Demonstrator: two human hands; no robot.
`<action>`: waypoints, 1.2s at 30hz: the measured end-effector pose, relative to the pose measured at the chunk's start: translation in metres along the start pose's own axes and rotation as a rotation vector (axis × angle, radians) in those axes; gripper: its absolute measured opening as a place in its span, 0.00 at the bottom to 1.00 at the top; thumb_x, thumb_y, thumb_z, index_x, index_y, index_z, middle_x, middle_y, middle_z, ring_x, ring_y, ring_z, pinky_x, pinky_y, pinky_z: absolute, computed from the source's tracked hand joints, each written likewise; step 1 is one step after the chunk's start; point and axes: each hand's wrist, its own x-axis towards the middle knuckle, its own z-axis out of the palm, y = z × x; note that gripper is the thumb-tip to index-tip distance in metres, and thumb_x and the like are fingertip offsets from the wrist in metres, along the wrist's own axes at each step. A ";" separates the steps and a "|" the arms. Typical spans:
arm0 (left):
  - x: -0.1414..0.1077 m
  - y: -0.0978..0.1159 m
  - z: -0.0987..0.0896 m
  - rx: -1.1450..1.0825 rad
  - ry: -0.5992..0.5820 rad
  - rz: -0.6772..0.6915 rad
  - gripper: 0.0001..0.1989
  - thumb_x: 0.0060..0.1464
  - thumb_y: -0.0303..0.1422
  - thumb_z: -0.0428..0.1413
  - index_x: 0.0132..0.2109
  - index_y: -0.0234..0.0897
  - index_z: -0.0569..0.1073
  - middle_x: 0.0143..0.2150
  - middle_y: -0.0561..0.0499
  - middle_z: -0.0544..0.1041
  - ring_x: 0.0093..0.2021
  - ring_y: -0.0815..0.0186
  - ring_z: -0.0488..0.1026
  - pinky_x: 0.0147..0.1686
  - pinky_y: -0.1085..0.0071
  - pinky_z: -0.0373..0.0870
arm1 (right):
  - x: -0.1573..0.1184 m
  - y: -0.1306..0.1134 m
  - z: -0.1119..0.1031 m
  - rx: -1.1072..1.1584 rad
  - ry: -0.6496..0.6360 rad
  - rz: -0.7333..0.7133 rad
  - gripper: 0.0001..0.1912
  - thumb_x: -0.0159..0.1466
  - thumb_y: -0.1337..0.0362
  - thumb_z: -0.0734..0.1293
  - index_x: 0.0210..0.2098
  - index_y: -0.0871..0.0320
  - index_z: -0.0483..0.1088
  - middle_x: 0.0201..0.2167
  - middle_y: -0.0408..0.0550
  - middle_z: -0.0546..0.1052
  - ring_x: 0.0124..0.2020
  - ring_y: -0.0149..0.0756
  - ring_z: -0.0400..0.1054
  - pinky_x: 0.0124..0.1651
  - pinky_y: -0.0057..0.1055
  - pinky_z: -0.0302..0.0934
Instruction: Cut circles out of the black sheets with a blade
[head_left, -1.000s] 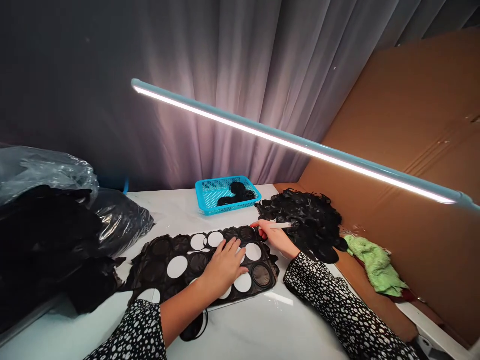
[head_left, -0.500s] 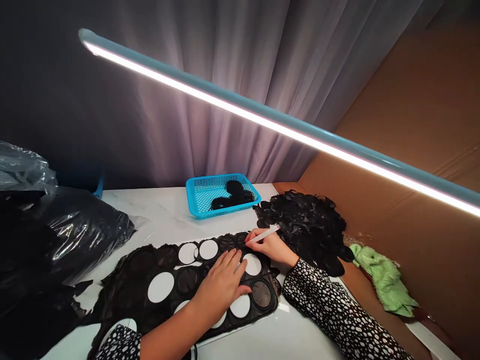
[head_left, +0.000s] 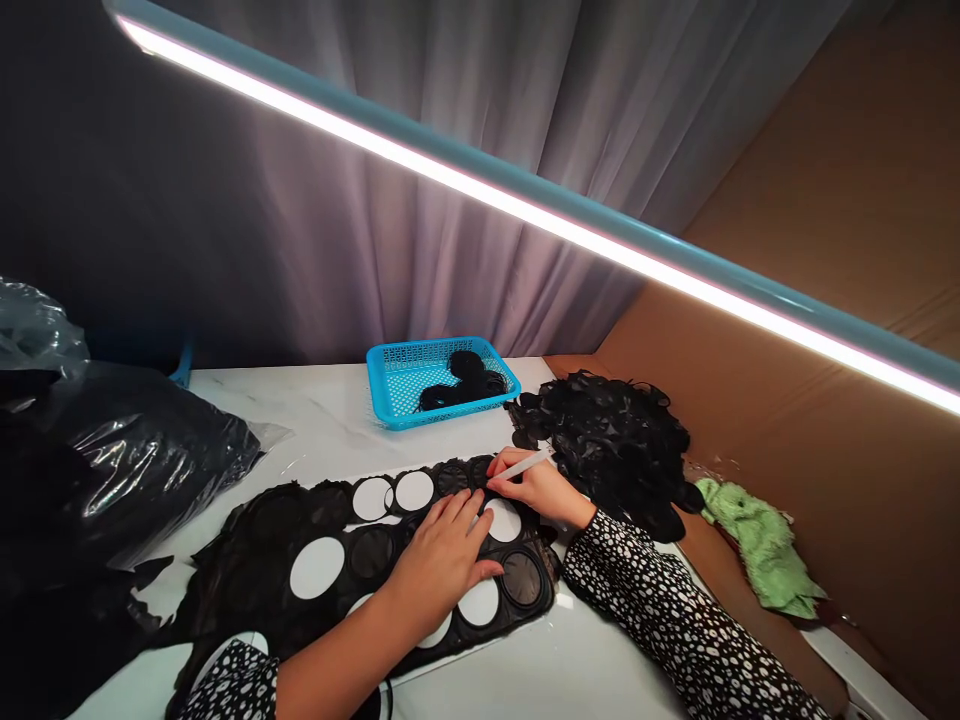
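Cutting or trimming stage, as judged from the pose. A black sheet [head_left: 247, 540] with round outlines and white discs [head_left: 317, 568] lies on the counter [head_left: 315, 400] before the person. The left hand [head_left: 435, 565] is laid flat across it, fingers extended, grasping nothing. The right hand [head_left: 536, 485] pinches a slim white tool [head_left: 519, 467]; in the preceding second the tool has swung from nearly level to a slant over the far row's right end, which suggests work on an outline there. Whether its tip touches cannot be told. Bare counter separates the sheet's far edge from the basket [head_left: 382, 395] and borders its near edge. Room is tighter at right, where the pile [head_left: 607, 450] crowds the wrist, and at left, near the bag [head_left: 172, 440].
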 end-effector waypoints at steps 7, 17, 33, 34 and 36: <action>0.000 0.001 0.002 0.012 0.007 -0.005 0.30 0.53 0.46 0.63 0.58 0.36 0.69 0.63 0.38 0.70 0.62 0.47 0.67 0.58 0.50 0.67 | 0.002 0.002 -0.001 0.035 -0.006 0.027 0.07 0.61 0.64 0.69 0.28 0.58 0.70 0.33 0.46 0.76 0.34 0.34 0.68 0.38 0.29 0.60; 0.000 0.000 -0.001 -0.122 0.044 -0.022 0.32 0.50 0.44 0.66 0.58 0.34 0.68 0.63 0.35 0.68 0.64 0.48 0.65 0.62 0.50 0.63 | -0.012 -0.017 0.019 -0.642 -0.064 -0.242 0.05 0.68 0.68 0.62 0.36 0.59 0.68 0.35 0.50 0.76 0.38 0.39 0.67 0.41 0.33 0.58; -0.021 -0.019 -0.013 -0.147 -0.055 0.059 0.36 0.57 0.44 0.61 0.67 0.40 0.59 0.69 0.39 0.60 0.70 0.51 0.54 0.64 0.49 0.57 | -0.002 0.011 -0.059 -0.187 0.560 0.129 0.13 0.63 0.59 0.62 0.23 0.55 0.59 0.27 0.46 0.76 0.28 0.34 0.66 0.32 0.28 0.56; -0.025 -0.022 -0.013 -0.121 -0.042 0.037 0.36 0.57 0.45 0.61 0.67 0.39 0.59 0.69 0.37 0.60 0.69 0.50 0.54 0.64 0.49 0.58 | -0.003 0.005 -0.053 -0.124 0.516 0.114 0.13 0.62 0.59 0.63 0.23 0.55 0.60 0.29 0.47 0.77 0.30 0.35 0.68 0.34 0.29 0.58; -0.033 -0.027 -0.012 -0.057 0.006 -0.028 0.35 0.58 0.47 0.59 0.66 0.36 0.61 0.68 0.34 0.61 0.68 0.48 0.57 0.63 0.48 0.60 | -0.001 -0.008 -0.033 -0.050 0.394 0.069 0.12 0.62 0.60 0.63 0.24 0.56 0.63 0.33 0.48 0.79 0.35 0.37 0.70 0.37 0.30 0.60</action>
